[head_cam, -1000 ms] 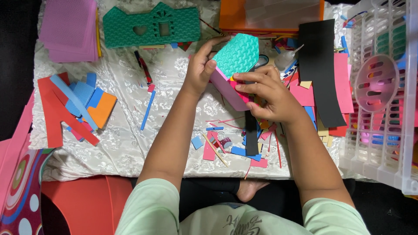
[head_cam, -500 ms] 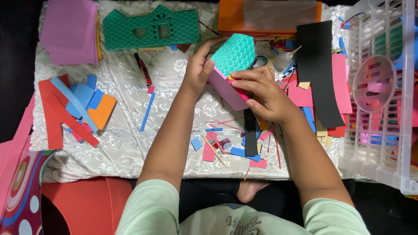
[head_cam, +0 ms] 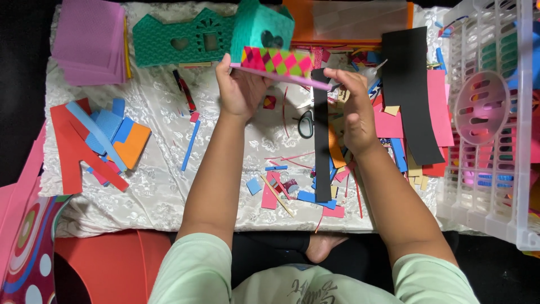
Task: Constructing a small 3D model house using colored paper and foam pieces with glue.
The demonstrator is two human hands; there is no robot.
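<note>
Overhead, foam house [head_cam: 264,39] between both hands.

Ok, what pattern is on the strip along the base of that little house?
Pink, green and yellow diamonds on the strip, clearest in the head view.

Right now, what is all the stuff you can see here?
Paper house: one, teal with a diamond-patterned band, held up in both hands.
House cutout: one, teal, flat at the top of the cloth.
Purple sheets: a stack, top left.
Foam scraps: a heap, red, blue and orange, left side.
Black strip: one, long, hanging from the right hand.
Black sheet: one, lying right of the hands.
Scissors: one pair, dark, between the arms.
Basket: one, white plastic, far right.
Cloth: one, white, under everything.
Left hand: holds the house.
Right hand: holds the house's base.
</note>
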